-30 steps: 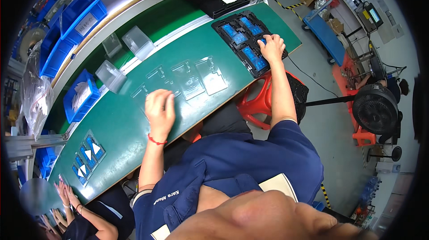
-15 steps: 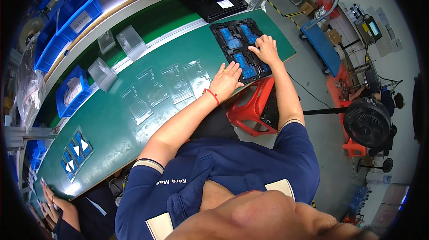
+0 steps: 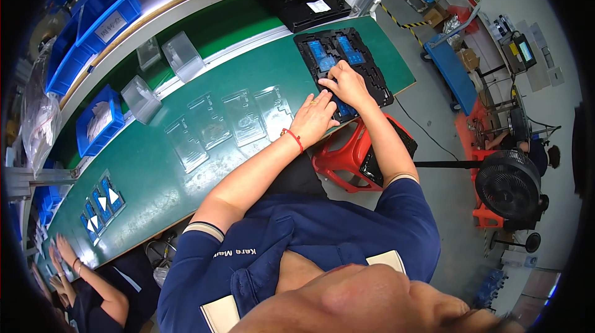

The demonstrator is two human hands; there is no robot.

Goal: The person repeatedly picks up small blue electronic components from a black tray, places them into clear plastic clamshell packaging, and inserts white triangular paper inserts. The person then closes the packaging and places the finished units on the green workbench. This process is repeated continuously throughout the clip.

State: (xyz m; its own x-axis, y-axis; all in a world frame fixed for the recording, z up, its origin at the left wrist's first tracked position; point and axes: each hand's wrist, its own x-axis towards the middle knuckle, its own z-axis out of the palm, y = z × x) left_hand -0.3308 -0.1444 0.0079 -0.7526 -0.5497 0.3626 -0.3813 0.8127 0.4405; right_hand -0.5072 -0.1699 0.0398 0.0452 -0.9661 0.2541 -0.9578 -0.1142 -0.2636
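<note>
A black molded tray (image 3: 302, 41) lies at the table's right end, with blue flat parts (image 3: 351, 51) in its far pockets. My right hand (image 3: 348, 84) is over the tray's near left pocket, fingers bent and pressed together; whatever they hold is hidden. Blue shows just below that hand. My left hand (image 3: 314, 117) lies flat at the tray's near left edge, fingers stretched, touching it close to my right fingertips. The tray's near right pocket looks black. Left of my hands, several clear plastic shells (image 3: 243, 119) lie in a row on the green table (image 3: 145, 165).
Blue parts with white triangles (image 3: 103, 204) lie at the table's far left. Clear bins (image 3: 181, 58) and a blue bin (image 3: 99, 123) stand along the back. A red stool (image 3: 347, 159) is under the near edge. Another person's hands (image 3: 65, 249) are at lower left.
My right hand has moved left and toward me over the tray. The near right pocket, which showed blue, now looks black. My left hand has hardly moved. The other person's hands have shifted.
</note>
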